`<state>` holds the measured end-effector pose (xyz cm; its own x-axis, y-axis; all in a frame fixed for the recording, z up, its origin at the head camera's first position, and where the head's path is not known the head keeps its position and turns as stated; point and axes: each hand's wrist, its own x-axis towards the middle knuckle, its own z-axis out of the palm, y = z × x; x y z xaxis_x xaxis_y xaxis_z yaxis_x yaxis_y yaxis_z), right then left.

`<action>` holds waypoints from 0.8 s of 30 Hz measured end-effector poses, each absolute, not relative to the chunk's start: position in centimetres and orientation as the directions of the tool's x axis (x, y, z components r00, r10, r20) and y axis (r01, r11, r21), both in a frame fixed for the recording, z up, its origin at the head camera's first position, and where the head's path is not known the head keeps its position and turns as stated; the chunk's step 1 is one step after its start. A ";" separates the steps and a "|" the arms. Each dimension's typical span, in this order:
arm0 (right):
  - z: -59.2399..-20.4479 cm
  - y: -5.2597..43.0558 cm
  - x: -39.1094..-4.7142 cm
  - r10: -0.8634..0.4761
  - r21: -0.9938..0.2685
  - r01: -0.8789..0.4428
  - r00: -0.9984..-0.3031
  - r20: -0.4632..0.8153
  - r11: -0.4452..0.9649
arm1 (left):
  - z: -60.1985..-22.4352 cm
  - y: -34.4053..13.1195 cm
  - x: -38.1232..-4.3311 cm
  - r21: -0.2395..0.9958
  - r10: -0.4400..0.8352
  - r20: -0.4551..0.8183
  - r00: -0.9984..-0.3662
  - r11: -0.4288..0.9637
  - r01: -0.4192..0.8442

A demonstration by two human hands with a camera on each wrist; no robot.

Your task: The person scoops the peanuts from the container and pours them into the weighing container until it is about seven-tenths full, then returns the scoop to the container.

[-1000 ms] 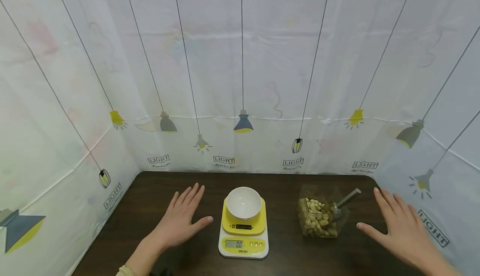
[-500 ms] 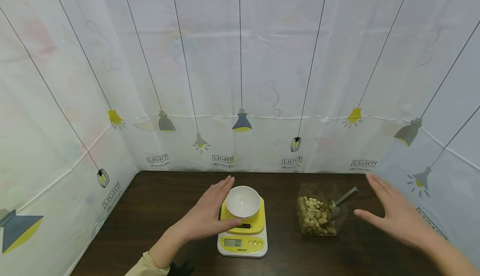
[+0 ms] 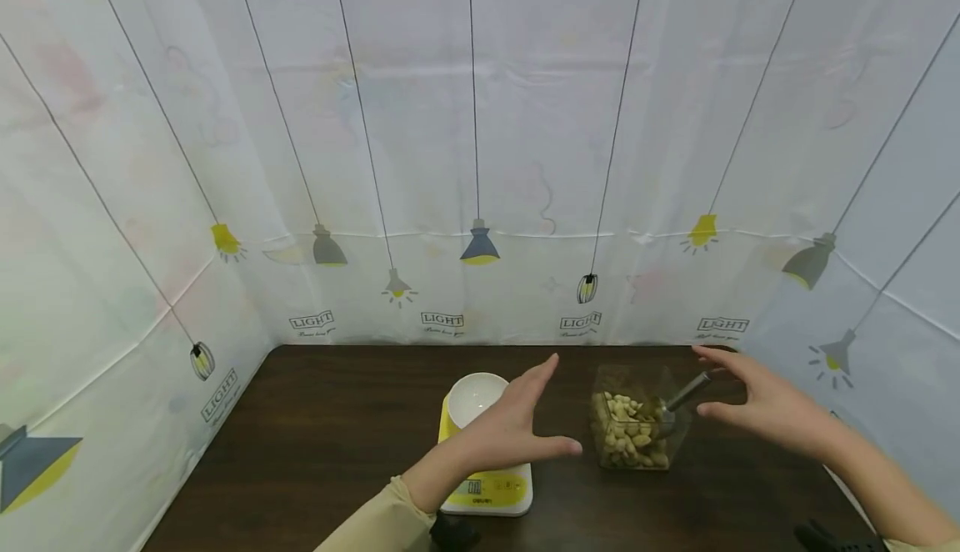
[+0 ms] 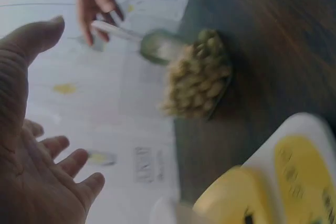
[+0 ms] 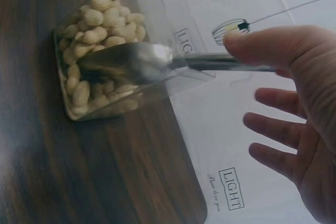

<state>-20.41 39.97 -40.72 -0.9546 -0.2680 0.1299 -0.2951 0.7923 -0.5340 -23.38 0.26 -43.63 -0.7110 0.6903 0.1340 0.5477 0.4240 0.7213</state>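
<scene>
My left hand [image 3: 504, 429] reaches over the yellow and white kitchen scale [image 3: 491, 502], fingers spread, hiding part of the scale and of the white bowl [image 3: 471, 395] on it. Nothing is in that hand; its fingertips point toward the clear box [image 3: 678, 449] of unshelled peanuts [image 5: 107, 22]. A metal scoop [image 5: 136, 61] leans in the box with its blade among the peanuts and its handle sticking out to the right. At the handle's end is my right hand [image 3: 776, 402], thumb and fingers apart on either side of it, not closed round it.
The dark wooden table [image 3: 330, 419] reaches back to a white curtain [image 3: 420, 160] printed with lamps, which also hangs along both sides. Black wrist gear [image 3: 453, 533] shows under my left sleeve.
My left hand has swung right, from beside the scale to across it, toward the box. My right hand has moved left to the scoop handle, its fingers bending somewhat.
</scene>
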 end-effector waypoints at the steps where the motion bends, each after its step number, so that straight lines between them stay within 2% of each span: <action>1: -40.6 39.9 -20.6 -0.274 -0.535 -0.297 -0.954 0.123 0.791 | -44.1 1.0 -23.5 0.730 0.687 0.126 -0.716 0.424 0.535; 8: -40.2 39.6 -21.4 -0.309 -0.541 -0.311 -0.946 0.097 0.782 | -47.1 5.6 -25.4 0.767 0.654 0.055 -0.755 0.456 0.451; 16: -40.0 38.8 -22.7 -0.321 -0.476 -0.288 -0.947 0.013 0.831 | -49.3 8.7 -27.4 0.836 0.592 -0.048 -0.805 0.465 0.293; 19: -39.9 38.0 -22.9 -0.329 -0.429 -0.292 -0.944 -0.014 0.855 | -49.4 9.2 -27.5 0.856 0.599 -0.047 -0.799 0.437 0.278; 24: -40.0 37.2 -23.2 -0.372 -0.276 -0.358 -0.928 0.002 0.892 | -49.4 9.9 -27.5 0.874 0.635 -0.028 -0.772 0.391 0.289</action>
